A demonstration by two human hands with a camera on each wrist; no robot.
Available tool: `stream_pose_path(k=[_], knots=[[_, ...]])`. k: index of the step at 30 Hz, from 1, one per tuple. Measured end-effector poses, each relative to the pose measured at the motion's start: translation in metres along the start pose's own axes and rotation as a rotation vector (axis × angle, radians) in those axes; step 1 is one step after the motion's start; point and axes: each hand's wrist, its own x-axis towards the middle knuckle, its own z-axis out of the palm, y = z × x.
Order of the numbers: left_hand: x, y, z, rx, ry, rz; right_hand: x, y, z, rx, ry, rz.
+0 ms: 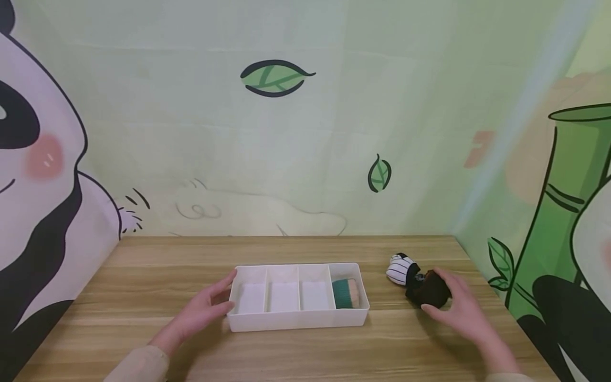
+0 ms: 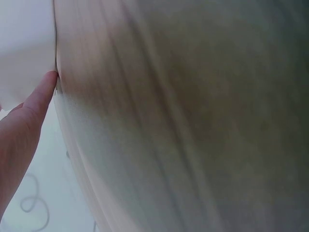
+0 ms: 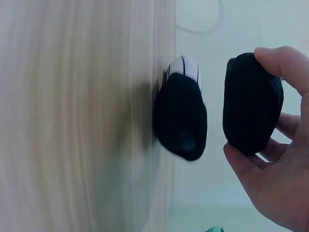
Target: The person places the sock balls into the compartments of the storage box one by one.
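Note:
A white box point(image 1: 298, 319) with several compartments stands on the table, a teal and beige rolled sock bundle point(image 1: 345, 293) in its rightmost compartment. My left hand point(image 1: 202, 310) touches the box's left end with thumb and fingers fairly straight; one fingertip meets its edge in the left wrist view. My right hand point(image 1: 460, 310) grips a dark rolled sock bundle point(image 3: 253, 104) between thumb and fingers, held off the tabletop. Beside it lies a black and white striped sock bundle point(image 1: 400, 269); its black end point(image 3: 181, 121) faces the right wrist camera, apart from the held one.
The wooden table point(image 1: 296, 355) reaches back to a printed cloth backdrop point(image 1: 286, 159) with pandas, leaves and bamboo. The striped bundle lies to the right of the box, with bare wood between them.

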Motion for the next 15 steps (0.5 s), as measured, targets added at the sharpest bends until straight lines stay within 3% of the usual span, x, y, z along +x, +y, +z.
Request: stream_pose_path(k=[6, 15], knots=[[0.000, -0.001, 0.000, 0.005, 0.000, 0.006, 0.007, -0.013, 0.010, 0.008, 0.035, -0.080], [0.001, -0.001, 0.000, -0.004, -0.005, -0.011, 0.016, -0.031, 0.021, 0.016, 0.016, -0.122]])
